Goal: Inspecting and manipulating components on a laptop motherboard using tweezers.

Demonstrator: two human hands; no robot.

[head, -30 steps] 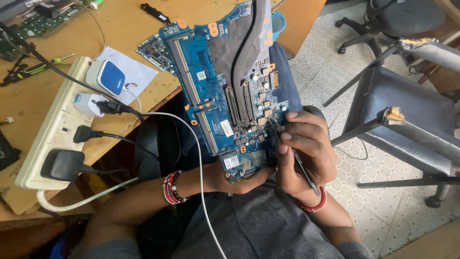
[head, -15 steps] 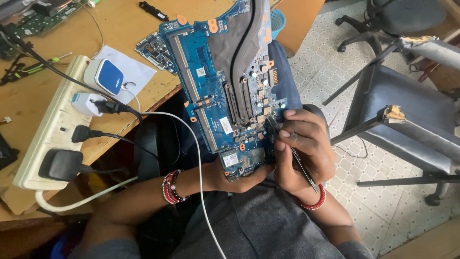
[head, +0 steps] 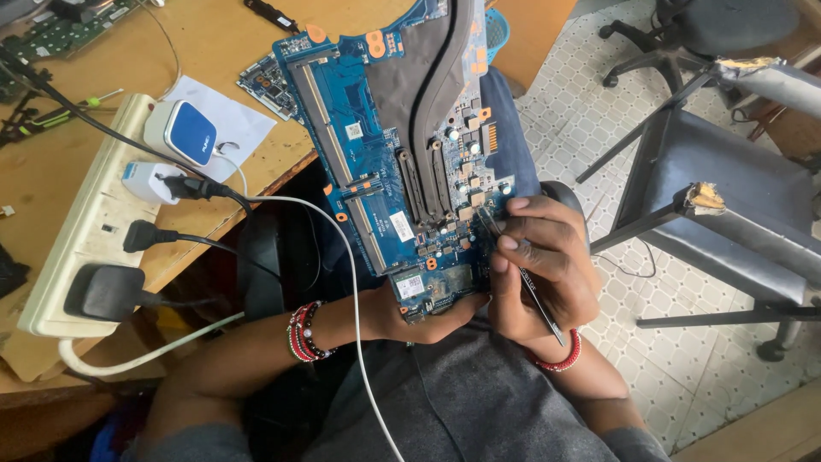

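- Nearest the camera, the left hand (head: 410,312) cups the lower edge of the blue motherboard (head: 402,162), fingers closed around that edge and propping it over the lap.
- Just beside it, the right hand (head: 539,274) pinches slim tweezers (head: 522,274), fingers shut on the tool, its tip down among the small parts near the board's right edge.
- Risk as I read it: with the board held only at one end, a wobble could skid the tip across those tiny components.
- A white cable (head: 342,257) drapes across the lap; snagging it might jerk the left arm.
- Farther out, the board's top leans on the tabletop (head: 222,51), near a loaded power strip (head: 77,231).
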